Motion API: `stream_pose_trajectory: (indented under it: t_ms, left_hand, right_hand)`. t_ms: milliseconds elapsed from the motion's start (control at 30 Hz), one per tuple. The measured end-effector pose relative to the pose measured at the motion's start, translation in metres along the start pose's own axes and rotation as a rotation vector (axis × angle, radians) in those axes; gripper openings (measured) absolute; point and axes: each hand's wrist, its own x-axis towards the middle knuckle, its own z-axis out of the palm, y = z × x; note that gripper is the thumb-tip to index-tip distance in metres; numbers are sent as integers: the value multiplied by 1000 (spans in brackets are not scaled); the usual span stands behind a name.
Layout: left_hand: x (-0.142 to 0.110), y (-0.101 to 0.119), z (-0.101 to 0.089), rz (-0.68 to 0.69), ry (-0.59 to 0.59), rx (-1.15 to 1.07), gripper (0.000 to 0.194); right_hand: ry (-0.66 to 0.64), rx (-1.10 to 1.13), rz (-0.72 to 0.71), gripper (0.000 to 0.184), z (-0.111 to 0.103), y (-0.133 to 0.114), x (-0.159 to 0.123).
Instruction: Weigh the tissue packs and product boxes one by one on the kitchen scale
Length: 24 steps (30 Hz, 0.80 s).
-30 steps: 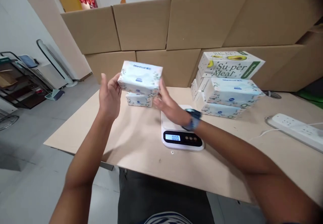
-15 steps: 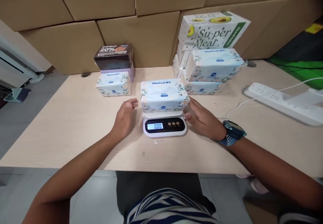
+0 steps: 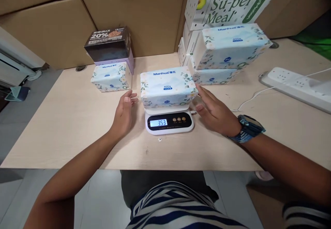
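A pack of tissues (image 3: 168, 84), white and pale blue with a floral print, rests on a white digital kitchen scale (image 3: 169, 131). The lit display reads what looks like 3.53. Just left of the pack is my left hand (image 3: 124, 113), fingers apart and holding nothing, with a small gap to the pack. On the other side my right hand (image 3: 216, 111) is open, its fingertips close to the pack's right end; whether they touch it I cannot tell. A watch (image 3: 249, 128) is on my right wrist.
Behind on the left, a dark box (image 3: 108, 46) sits on a lilac box, with another tissue pack (image 3: 111, 77) in front. Back right, tissue packs (image 3: 231, 48) are stacked before a Su-per Meal box (image 3: 230, 7). A power strip (image 3: 297, 82) with a white cable lies right. Cardboard boxes (image 3: 134, 19) line the back.
The scale's reading has gone from 0.00 to about 3.53. My left hand has drawn slightly away from the pack. The view has tilted down and closer.
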Motion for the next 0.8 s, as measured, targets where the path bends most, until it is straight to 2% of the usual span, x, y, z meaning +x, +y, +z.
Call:
stream_pose_trajectory:
  t_ms: [167, 333, 400, 467, 533, 600, 633, 733, 800]
  left_hand:
    - [2, -4, -1, -4, -6, 9, 108]
    - [-1, -7, -6, 80, 170, 138, 111]
    - [-6, -6, -3, 109, 168, 141, 113]
    - [-15, -2, 4, 93, 48, 117, 110]
    - [-24, 8, 18, 116, -146, 51, 103]
    - [-30, 23, 37, 217, -300, -37, 94]
    - [-31, 31, 48, 281, -345, -75, 90]
    - [-24, 57, 85, 394, -420, -97, 83]
    - [-13, 66, 108, 361, -506, -30, 81]
  right_hand:
    - [38, 74, 95, 95, 4, 5, -2]
    - [154, 175, 228, 99, 7, 8, -5]
    - [202, 185, 262, 106, 8, 1, -5]
    - [188, 219, 272, 115, 10, -15, -1]
    - [100, 281, 239, 117, 8, -35, 4]
    - [42, 354, 158, 115, -2, -52, 9]
    - [60, 386, 113, 112, -10, -56, 10]
    - [245, 404, 39, 101, -43, -44, 2]
    - [314, 354, 103, 95, -62, -19, -12]
